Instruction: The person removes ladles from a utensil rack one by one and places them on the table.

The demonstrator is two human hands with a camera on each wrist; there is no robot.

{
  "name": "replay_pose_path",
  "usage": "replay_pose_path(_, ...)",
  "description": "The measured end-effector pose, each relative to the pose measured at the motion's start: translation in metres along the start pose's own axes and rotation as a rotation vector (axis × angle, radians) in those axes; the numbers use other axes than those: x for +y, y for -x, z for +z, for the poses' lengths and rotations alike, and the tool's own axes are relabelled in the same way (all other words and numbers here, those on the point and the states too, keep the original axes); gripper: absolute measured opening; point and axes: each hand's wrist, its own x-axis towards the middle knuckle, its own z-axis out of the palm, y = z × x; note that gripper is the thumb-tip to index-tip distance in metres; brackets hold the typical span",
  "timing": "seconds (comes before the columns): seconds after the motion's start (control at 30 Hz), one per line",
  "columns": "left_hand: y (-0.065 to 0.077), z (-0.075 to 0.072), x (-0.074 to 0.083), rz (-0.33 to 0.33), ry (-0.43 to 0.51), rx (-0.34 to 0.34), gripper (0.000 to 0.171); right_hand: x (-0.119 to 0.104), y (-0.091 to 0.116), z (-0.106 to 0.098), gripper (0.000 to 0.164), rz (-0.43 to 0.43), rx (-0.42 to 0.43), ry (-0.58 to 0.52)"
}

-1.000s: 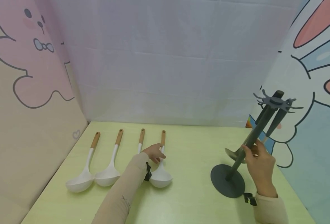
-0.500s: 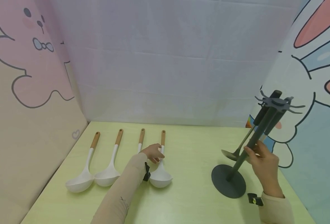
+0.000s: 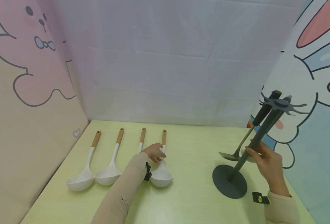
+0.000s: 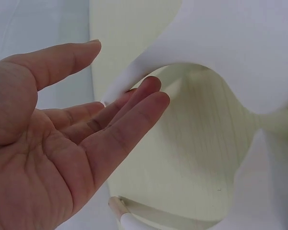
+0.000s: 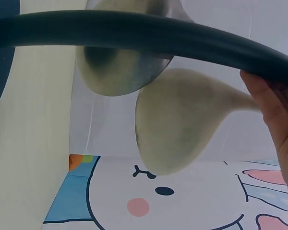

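Observation:
My left hand [image 3: 153, 152] hovers over the neck of the rightmost white ladle [image 3: 161, 179], which lies on the table with its wooden handle pointing away. In the left wrist view that hand's fingers are relaxed and the thumb stands apart, with nothing between them. At the right, my right hand [image 3: 270, 163] holds the dark pole of a utensil stand [image 3: 261, 133], thumb against the pole. A metal ladle [image 3: 229, 156] with a black handle hangs from the stand's top. Behind the pole, a pale, broad-headed utensil [image 5: 182, 120] hangs too; its handle passes behind my right hand.
Several more white ladles lie in a row to the left, the leftmost ladle [image 3: 81, 182] near the table's left edge. The stand's round dark base [image 3: 229, 182] rests on the yellow-green table [image 3: 190, 186]. Cloth walls with cartoon animals enclose the back and sides.
The stand's hook top has turned, swinging the metal ladle out to the left and the other handle behind the pole. My right hand has shifted slightly right; the left hand has stayed.

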Motion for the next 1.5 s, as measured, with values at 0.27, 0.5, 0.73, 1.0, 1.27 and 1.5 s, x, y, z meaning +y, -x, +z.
replay_pose_path(0.27, 0.007, -0.004, 0.003, 0.003, -0.029, 0.038, 0.063, 0.012, 0.000, -0.005, 0.031, -0.028, -0.046, -0.150)
replay_pose_path(0.5, 0.007, -0.007, 0.010, 0.100, -0.158, 0.139, 0.061, 0.016, -0.002, -0.009, 0.026, -0.020, -0.105, -0.356)
replay_pose_path(0.73, 0.008, -0.010, 0.033, 0.246, -0.098, 0.231, 0.063, 0.020, -0.005, -0.014, 0.028, -0.006, -0.174, -0.564)
replay_pose_path(1.0, 0.012, -0.001, 0.064, 0.371, -0.057, 0.235, 0.053, 0.019, -0.005, -0.019, 0.029, 0.028, -0.210, -0.584)
replay_pose_path(1.27, 0.015, 0.011, 0.082, 0.470, -0.134, 0.231, 0.046, 0.018, -0.006, -0.025, 0.027, 0.098, -0.249, -0.497)
replay_pose_path(1.5, 0.019, 0.023, 0.103, 0.545, -0.101, 0.191, 0.040, 0.017, -0.006, -0.029, 0.036, 0.132, -0.290, -0.532)
